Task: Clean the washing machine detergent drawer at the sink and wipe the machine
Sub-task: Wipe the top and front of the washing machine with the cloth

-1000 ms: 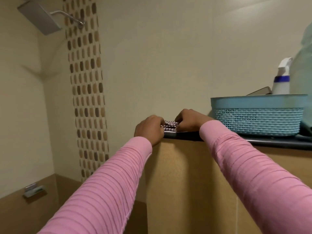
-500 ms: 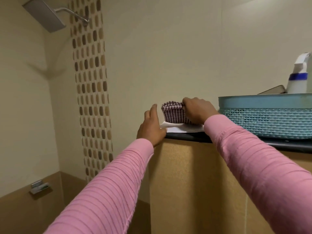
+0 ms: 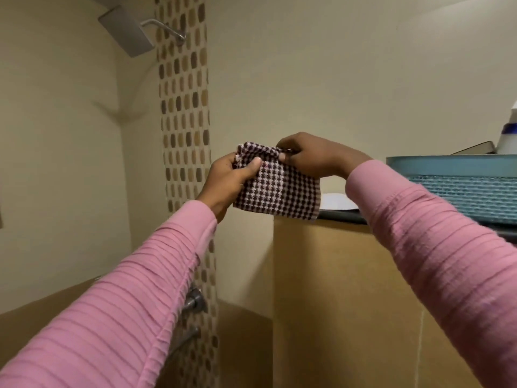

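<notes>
A folded cloth (image 3: pixel 275 191) with a dark maroon and white check hangs in the air just left of the dark ledge (image 3: pixel 340 213). My left hand (image 3: pixel 226 182) pinches its upper left corner with thumb in front. My right hand (image 3: pixel 310 155) grips the upper right edge. Both arms wear pink ribbed sleeves. The washing machine, its detergent drawer and the sink are out of view.
A light blue mesh basket (image 3: pixel 458 189) stands on the ledge at the right, with a white spray bottle (image 3: pixel 507 135) and a dark flat object behind it. A white sheet (image 3: pixel 335 201) lies on the ledge. A shower head (image 3: pixel 126 30) and taps (image 3: pixel 194 302) are at the left.
The cloth went from lying on the ledge under both hands to being lifted by my right hand, then brought left off the ledge; my left hand now holds it too.
</notes>
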